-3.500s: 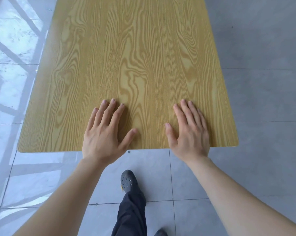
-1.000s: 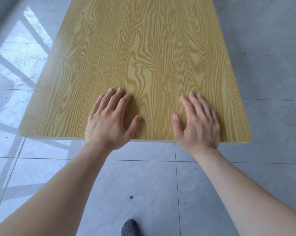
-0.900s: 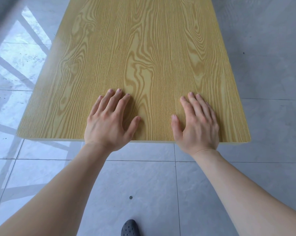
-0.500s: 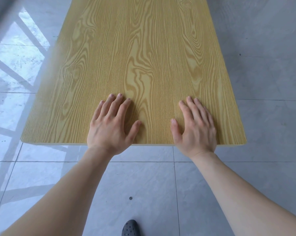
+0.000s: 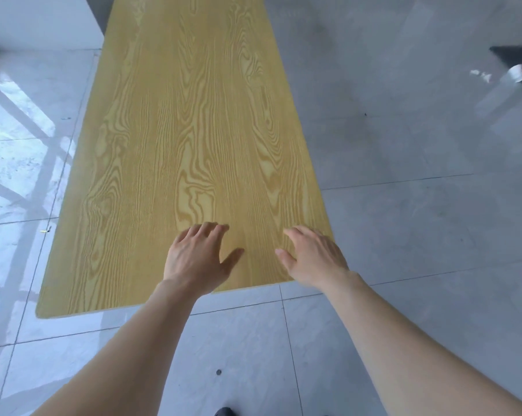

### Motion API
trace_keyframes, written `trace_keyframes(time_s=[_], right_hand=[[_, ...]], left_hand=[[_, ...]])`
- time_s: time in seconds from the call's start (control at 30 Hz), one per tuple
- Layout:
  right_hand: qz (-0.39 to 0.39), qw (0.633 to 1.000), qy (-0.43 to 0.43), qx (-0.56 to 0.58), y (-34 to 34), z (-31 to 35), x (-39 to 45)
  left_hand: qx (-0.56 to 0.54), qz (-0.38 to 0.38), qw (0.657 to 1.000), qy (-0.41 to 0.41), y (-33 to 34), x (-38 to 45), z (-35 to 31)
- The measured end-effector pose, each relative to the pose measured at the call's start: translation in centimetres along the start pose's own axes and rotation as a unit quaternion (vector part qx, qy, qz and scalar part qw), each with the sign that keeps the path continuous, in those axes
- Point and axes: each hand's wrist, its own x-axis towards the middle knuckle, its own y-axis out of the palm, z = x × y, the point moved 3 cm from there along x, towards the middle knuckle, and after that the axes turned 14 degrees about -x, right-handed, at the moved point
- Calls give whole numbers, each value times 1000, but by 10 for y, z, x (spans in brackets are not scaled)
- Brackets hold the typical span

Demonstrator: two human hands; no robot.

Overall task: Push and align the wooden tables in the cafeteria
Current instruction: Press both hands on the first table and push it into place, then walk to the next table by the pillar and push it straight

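Mid-push, by the look of it. Both hands spread flat, fingers open, gripping nothing: left hand [image 5: 198, 259] planted on the wooden desk [image 5: 190, 139] near the middle of its near edge, right hand [image 5: 312, 259] at the near right corner, partly overhanging the side. Desk running lengthwise away across the grey tiled floor [image 5: 419, 220], near edge skewed against the tile joints, so probably not yet squared. Far end cut off at the top of the view; whether it has met another desk cannot be told. No neighbouring desktop in sight, only a dark base [image 5: 518, 49] far right. Alignment seemingly still to finish.
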Motion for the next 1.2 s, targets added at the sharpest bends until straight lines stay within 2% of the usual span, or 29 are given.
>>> trace_keyframes(time_s=[0.23, 0.5, 0.7, 1.0, 1.2], right_hand=[[20, 999, 42, 10, -49, -129, -16], [-3, 998, 58, 12, -123, -307, -13], [-11, 996, 90, 8, -166, -412, 14], [-25, 995, 99, -17, -246, -528, 153], [9, 996, 88, -27, -323, -586, 279]], left_hand=[[17, 56, 998, 26, -6, 56, -122], [7, 78, 997, 25, -7, 144, -293], [12, 77, 996, 50, -16, 234, -389], [14, 77, 995, 69, -28, 424, -469], [-15, 80, 995, 49, -58, 570, -494]])
